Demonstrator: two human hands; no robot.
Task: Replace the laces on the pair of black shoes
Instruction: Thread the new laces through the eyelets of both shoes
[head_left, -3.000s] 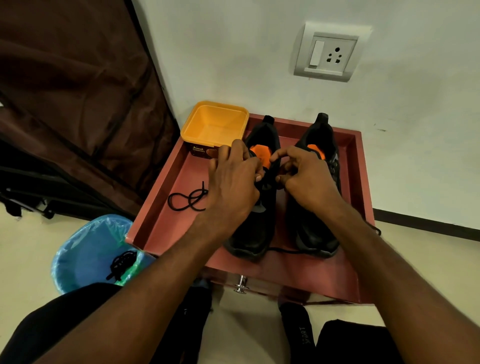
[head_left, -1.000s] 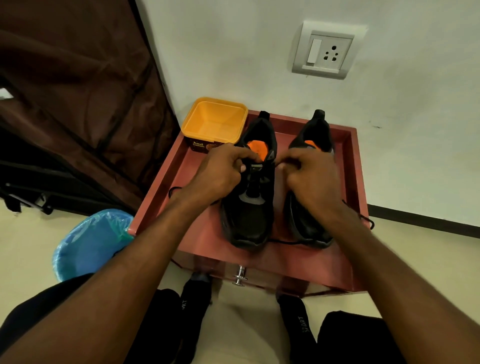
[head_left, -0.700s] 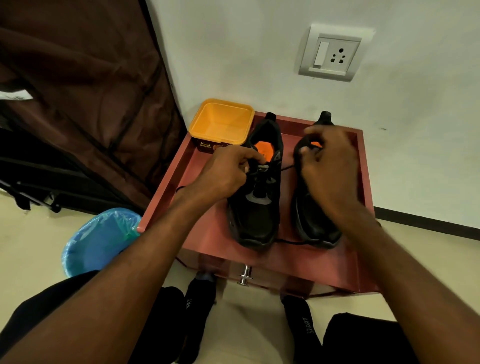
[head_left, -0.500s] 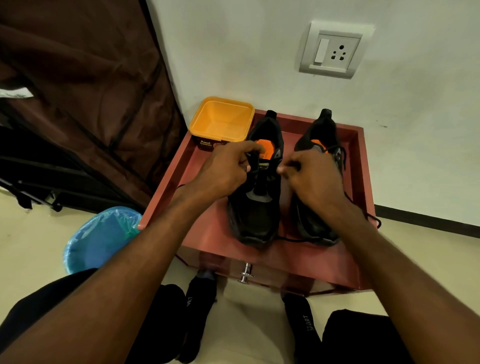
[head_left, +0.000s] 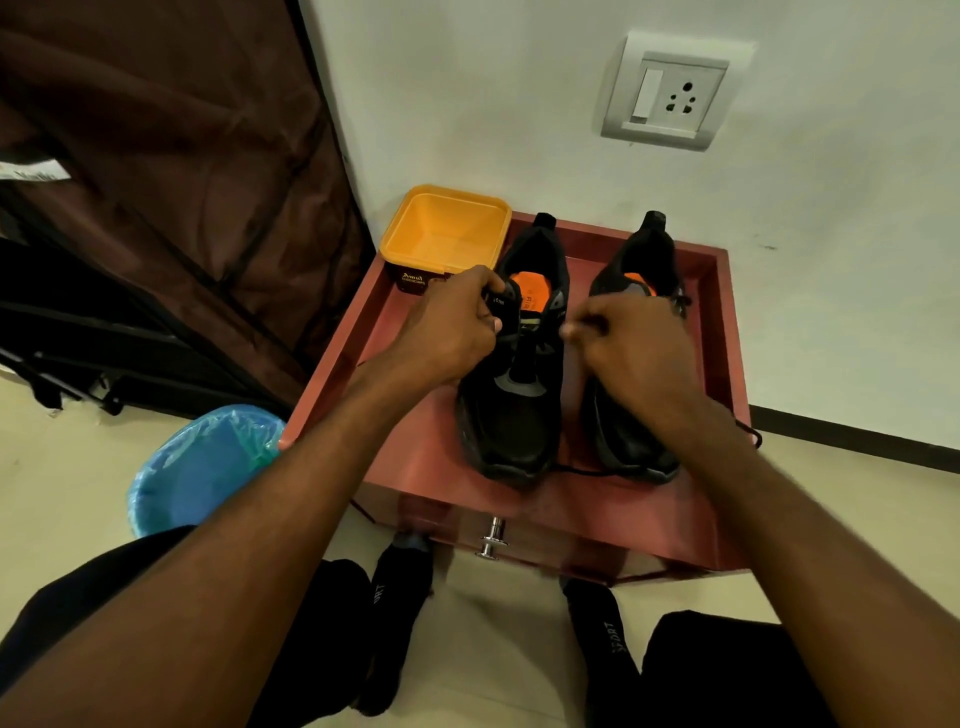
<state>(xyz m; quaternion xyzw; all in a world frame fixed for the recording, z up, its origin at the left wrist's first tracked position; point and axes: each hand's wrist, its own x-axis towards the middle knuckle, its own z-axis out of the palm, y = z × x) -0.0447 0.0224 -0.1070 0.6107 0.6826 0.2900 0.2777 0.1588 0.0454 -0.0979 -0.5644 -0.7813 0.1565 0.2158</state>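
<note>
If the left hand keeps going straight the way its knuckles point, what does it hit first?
The left hand points away and to the right, already at the tongue of the left shoe. Straight on, it would likely meet that shoe's orange-lined collar first; depth is unclear.

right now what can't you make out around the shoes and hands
Head view only:
- Eyelets of the left shoe: hidden under the left hand.
- Lacing on the right shoe: covered by the right hand.
- What the right hand's fingertips pinch: too small and dark.
- Text on the yellow tub: partly hidden.

A yellow tub (head_left: 445, 234) sits near a blue bin (head_left: 200, 467).
</note>
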